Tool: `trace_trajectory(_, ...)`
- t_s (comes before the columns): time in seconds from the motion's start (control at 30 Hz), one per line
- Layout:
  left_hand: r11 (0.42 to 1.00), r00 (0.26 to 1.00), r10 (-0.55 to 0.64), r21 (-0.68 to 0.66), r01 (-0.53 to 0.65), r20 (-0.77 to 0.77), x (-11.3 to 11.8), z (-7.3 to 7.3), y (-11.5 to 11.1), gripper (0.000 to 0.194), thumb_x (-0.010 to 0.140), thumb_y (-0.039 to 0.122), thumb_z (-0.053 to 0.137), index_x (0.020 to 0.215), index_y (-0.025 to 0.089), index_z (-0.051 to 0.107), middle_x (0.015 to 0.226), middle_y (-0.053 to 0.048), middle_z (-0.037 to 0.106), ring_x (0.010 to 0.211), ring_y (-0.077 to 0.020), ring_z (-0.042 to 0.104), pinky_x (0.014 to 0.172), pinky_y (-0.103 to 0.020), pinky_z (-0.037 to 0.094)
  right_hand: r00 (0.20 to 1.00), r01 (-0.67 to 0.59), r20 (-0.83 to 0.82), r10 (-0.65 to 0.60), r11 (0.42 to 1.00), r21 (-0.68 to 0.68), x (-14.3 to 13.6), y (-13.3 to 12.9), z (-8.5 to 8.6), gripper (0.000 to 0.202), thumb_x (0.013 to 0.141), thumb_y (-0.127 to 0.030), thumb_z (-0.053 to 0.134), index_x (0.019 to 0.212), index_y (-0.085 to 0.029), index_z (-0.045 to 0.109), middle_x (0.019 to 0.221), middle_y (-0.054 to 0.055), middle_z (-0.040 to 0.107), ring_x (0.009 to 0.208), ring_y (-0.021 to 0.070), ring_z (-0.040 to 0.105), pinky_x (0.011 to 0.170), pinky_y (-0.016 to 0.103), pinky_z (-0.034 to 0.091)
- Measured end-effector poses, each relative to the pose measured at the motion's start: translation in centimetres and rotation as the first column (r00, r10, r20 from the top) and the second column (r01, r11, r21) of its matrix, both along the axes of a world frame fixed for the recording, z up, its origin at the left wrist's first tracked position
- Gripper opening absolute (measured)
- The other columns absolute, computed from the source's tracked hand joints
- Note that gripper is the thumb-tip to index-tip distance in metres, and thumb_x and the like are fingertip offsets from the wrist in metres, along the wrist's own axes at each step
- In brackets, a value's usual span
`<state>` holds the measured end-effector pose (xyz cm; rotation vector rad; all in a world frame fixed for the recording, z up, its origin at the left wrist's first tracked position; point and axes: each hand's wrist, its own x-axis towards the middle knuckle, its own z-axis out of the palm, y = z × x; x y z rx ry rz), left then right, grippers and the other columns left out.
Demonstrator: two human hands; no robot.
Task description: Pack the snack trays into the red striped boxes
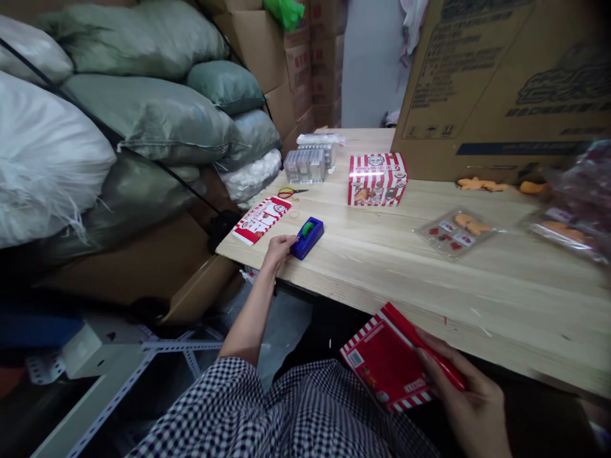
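My left hand [279,249] reaches across the table's front edge to a blue tape dispenser [312,242] with a green core. Thumb and forefinger pinch at its cutter end, on the tape; the thin strip itself hardly shows. Low at the right, my right hand [470,397] grips a red box [386,362] with red-and-white striped edges by its right side, the thumb on top. The box is held tilted over my lap, in front of the table. Left of the dispenser lies a flat striped printed card [262,219].
On the wooden table [363,267] stand a striped carton [377,181] and clear plastic cases [308,164]. Yellow-handled scissors [289,191] lie near them. Bagged orange pieces [456,232] lie right, before a large cardboard box [491,95]. Stuffed sacks [153,114] are piled left.
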<state>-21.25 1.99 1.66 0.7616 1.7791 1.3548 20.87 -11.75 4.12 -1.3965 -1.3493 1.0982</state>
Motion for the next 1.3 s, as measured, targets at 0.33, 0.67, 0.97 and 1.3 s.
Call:
trace_trajectory(0.33,0.986,0.993,0.077,0.144,-0.089,0.087,0.6,-3.1,-3.0,0.038,0.056,0.046,0.081,0.064,0.013,0.065,0.114,-0.014,0.071,0.090,-0.0211,0.068,0.082,-0.035,0.053,0.998,0.050,-0.036,-0.053,0.996,-0.075,-1.1,1.0,-0.3,0.039,0.076,-0.044,0.078,0.111,-0.025,0.077,0.118,0.005,0.074,0.108,0.0272,0.070,0.104,0.041,0.052)
trace_trajectory(0.67,0.980,0.994,0.052,0.197,-0.033,-0.093,5.9,1.2,-7.2,0.022,0.074,0.035,0.076,0.082,0.015,0.076,0.082,-0.005,0.072,0.078,-0.0176,0.064,0.082,-0.032,0.051,0.990,0.139,0.001,-0.144,0.957,0.255,-3.3,0.7,2.4,0.022,0.083,-0.030,0.076,0.104,-0.024,0.075,0.113,0.005,0.075,0.103,0.0237,0.071,0.099,0.040,0.055)
trace_trajectory(0.97,0.851,0.750,-0.523,0.304,0.429,0.406,20.4,9.2,-13.0,0.072,0.082,0.027,0.077,0.148,0.025,0.046,0.076,0.000,0.071,0.060,-0.0098,0.062,0.065,-0.023,0.052,0.995,-0.047,0.100,0.000,0.878,0.476,-5.0,-0.1,1.7,0.015,0.090,-0.013,0.065,0.100,-0.023,0.062,0.125,0.009,0.069,0.111,0.0231,0.069,0.091,0.038,0.059)
trace_trajectory(1.3,0.896,0.738,-0.414,0.095,0.434,0.533,21.5,5.2,-12.3,0.084,0.071,0.038,0.084,0.140,0.016,0.041,0.070,0.000,0.070,0.058,-0.0139,0.066,0.062,-0.026,0.054,0.991,-0.081,0.133,0.020,0.877,0.473,-4.8,-0.6,0.5,0.016,0.090,-0.012,0.063,0.100,-0.024,0.062,0.126,0.009,0.070,0.112,0.0247,0.070,0.091,0.040,0.059)
